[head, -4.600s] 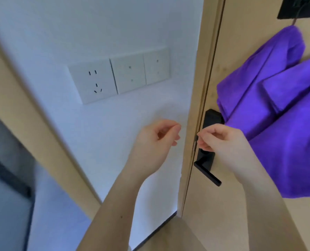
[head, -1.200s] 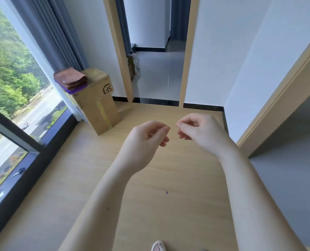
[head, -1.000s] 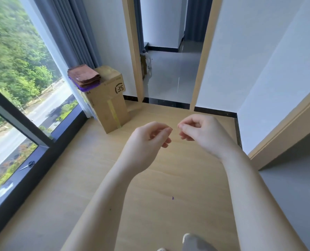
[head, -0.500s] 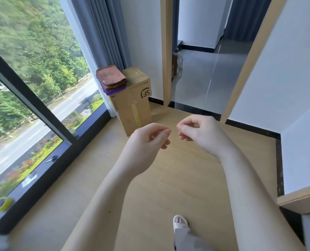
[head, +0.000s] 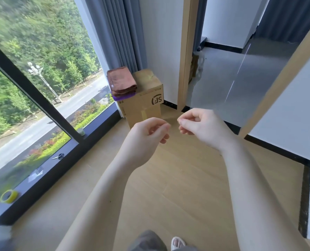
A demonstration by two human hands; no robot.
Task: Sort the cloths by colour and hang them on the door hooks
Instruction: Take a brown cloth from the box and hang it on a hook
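A stack of folded brown cloths (head: pixel 122 81) lies on a cardboard box (head: pixel 144 100) by the window, with a purple cloth (head: pixel 123 96) at the bottom of the pile. My left hand (head: pixel 147 136) and my right hand (head: pixel 202 127) hover side by side in front of the box, well short of the cloths. Both hands have loosely curled fingers and hold nothing. The door and its hooks are out of view.
A large window (head: pixel 33 87) with a dark sill fills the left side; scissors (head: pixel 58 156), a yellow tape roll (head: pixel 8 196) and a small cup (head: pixel 81 131) lie on the sill. Grey curtains (head: pixel 118 33) hang behind the box. An open doorway (head: pixel 228 75) leads to a tiled room.
I have turned away from the door with the hung purple cloths and moved across the wooden floor toward the box; the box and cloth stack now look nearer. My hands keep the same pose.
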